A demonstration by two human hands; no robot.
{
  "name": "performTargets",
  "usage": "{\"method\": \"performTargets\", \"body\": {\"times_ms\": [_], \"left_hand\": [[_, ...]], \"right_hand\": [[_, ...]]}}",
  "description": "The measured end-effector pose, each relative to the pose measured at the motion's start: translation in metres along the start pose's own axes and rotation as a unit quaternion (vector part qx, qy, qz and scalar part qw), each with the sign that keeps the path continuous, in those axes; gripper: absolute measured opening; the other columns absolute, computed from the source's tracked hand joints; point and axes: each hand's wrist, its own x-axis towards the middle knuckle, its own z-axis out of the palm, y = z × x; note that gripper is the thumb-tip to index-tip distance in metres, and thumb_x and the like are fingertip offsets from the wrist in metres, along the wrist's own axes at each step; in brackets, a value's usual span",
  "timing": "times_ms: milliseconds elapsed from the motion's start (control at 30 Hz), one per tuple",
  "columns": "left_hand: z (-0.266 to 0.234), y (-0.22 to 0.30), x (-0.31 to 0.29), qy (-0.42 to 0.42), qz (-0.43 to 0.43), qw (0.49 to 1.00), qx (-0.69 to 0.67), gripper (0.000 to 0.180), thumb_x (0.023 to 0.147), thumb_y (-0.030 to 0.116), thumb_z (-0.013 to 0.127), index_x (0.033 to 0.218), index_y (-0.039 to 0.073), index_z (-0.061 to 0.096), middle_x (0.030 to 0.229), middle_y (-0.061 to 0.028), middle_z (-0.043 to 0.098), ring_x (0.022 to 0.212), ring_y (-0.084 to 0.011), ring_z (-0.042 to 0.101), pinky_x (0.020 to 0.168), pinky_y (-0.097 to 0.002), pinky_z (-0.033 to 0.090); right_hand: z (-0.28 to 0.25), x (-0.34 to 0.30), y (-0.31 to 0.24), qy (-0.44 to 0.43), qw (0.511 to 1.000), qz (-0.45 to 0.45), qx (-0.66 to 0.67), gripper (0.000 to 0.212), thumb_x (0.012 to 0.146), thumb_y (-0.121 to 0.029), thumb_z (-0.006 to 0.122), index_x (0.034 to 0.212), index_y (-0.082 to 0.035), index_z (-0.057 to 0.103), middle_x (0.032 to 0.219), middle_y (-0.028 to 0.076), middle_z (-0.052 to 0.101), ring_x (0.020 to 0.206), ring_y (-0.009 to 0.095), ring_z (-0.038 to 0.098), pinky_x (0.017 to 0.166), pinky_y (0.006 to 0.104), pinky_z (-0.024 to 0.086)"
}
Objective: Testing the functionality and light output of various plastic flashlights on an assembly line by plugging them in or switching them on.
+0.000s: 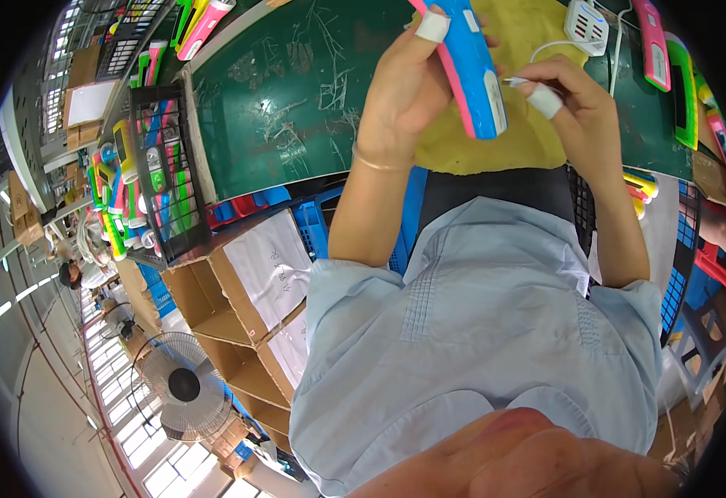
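My left hand (408,91) is wrapped round a blue and pink flashlight (472,70), tilted with its narrower end toward me. A pale panel shows near that end. White tape covers my left thumb. Beside the flashlight, my right hand (577,108) pinches a small white cable plug (515,81) close to its side; whether the plug touches it I cannot tell. Tape is also on a finger of that hand. Both hands are above a yellow cloth (496,153) on the green table (255,124). A white cable runs toward a white charging block (586,27) behind my right hand.
At the left stands a black crate (168,174) of colourful flashlights. More flashlights lie at the table's right edge, including a pink one (653,50) and a green one (682,91). Cardboard compartments (222,311) and a floor fan (183,384) are on my left.
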Motion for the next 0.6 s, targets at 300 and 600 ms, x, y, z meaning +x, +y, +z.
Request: {"method": "performTargets", "body": {"times_ms": [300,600], "left_hand": [[0.023,-0.022,-0.017,0.004,0.068,0.996,0.05,0.034,0.09,0.036,0.047,0.095,0.003,0.048,0.08,-0.0072,0.055,0.066,-0.0156,0.057,0.055,-0.0285,0.049],[0.028,-0.023,-0.017,0.002,0.125,0.99,0.067,0.033,0.089,0.036,0.049,0.094,0.003,0.046,0.083,-0.0093,0.056,0.068,-0.0159,0.058,0.058,-0.0288,0.051]], "right_hand": [[-0.008,0.03,-0.049,-0.198,0.979,-0.034,-0.033,0.005,0.073,0.001,0.059,0.077,-0.001,0.056,0.071,0.008,0.054,0.068,0.021,0.055,0.062,0.0276,0.042],[0.001,-0.016,-0.012,0.009,0.969,-0.167,-0.182,0.019,0.065,0.007,0.059,0.082,-0.001,0.056,0.075,0.009,0.052,0.07,0.025,0.053,0.06,0.0293,0.043]]}}
